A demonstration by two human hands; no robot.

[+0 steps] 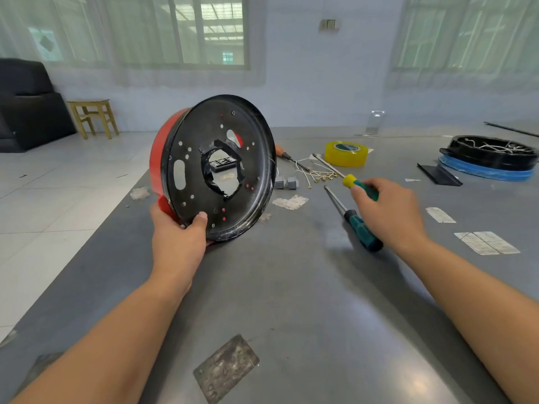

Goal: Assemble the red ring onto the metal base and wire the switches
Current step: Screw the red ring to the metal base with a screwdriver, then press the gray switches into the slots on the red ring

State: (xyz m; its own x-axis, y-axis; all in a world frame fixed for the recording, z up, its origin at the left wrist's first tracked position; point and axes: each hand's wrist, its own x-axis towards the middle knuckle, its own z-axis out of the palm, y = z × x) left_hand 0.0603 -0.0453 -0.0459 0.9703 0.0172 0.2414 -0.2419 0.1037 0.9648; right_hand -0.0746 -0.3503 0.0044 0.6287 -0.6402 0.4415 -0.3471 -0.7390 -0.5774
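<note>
Red ring (pixel 159 158) already sits on the black metal base (pixel 221 170), held tilted on edge by the left hand (pixel 178 240). Right of the base, the right hand (pixel 388 208) grips a screwdriver (pixel 360 186); grey switches (pixel 287 183) and wires (pixel 316 173) lie unconnected.

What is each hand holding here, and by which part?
The left hand holds the metal base with its red ring by the lower rim, thumb on the face. The right hand grips a screwdriver by its green handle.
</note>
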